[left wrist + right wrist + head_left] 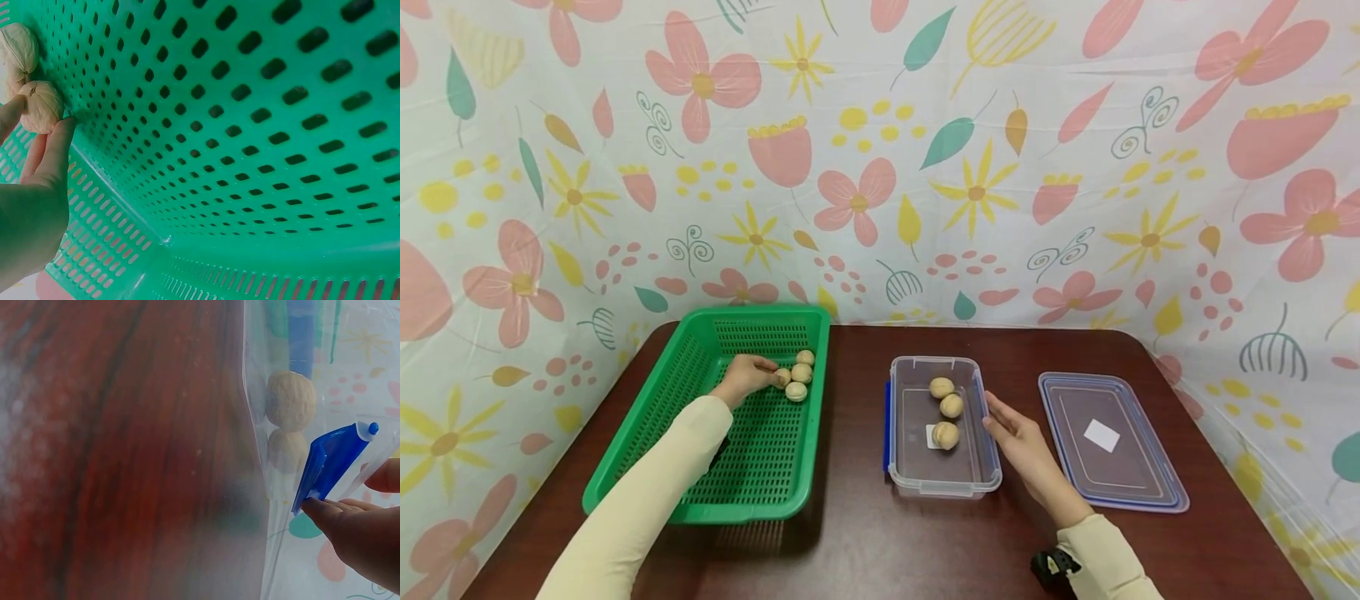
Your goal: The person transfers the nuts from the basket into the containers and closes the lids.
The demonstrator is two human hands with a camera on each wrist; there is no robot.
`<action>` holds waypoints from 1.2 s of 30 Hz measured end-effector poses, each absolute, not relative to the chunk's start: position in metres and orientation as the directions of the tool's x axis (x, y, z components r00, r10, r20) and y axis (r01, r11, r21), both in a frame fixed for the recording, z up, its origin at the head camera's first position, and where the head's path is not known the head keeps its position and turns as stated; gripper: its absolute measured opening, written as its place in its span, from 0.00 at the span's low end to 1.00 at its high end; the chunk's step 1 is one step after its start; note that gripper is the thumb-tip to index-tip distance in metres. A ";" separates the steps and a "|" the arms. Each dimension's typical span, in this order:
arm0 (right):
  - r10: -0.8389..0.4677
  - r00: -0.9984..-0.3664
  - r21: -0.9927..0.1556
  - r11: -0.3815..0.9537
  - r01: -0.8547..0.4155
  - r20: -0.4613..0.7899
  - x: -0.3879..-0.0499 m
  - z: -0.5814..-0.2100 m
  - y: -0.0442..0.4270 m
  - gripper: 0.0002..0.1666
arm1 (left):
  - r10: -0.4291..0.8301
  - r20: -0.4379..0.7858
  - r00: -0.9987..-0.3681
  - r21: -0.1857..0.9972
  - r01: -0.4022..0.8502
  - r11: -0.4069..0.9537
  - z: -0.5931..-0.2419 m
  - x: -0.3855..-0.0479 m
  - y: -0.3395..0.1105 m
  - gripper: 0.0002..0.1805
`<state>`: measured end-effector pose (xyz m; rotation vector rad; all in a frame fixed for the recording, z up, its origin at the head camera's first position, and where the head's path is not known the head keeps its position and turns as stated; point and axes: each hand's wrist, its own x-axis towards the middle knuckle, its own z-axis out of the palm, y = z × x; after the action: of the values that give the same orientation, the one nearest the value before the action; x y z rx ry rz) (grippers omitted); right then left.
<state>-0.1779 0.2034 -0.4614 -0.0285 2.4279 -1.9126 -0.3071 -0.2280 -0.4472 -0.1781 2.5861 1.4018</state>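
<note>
Dark reddish-brown table (857,467), glossy; behind it, pale floral sheet (880,167), probably fabric, lightly creased.

Curtained-off work nook: floral-print cloth (880,158) behind a dark wood-grained table (857,450)

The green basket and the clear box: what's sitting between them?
In the head view, only a bare strip of dark tabletop separates the green basket from the clear box, whose one blue latch faces that gap.
</note>
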 end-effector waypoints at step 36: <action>-0.049 -0.999 -0.969 0.246 0.001 -0.014 -0.180 -0.464 0.204 0.30 | 0.004 -0.216 -0.976 0.900 -0.197 0.389 -0.400 -0.297 -0.238 0.24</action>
<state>-0.1796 0.2039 -0.4641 -0.0469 2.4466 -1.9043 -0.2966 -0.2378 -0.4004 -0.1737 2.4610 1.6324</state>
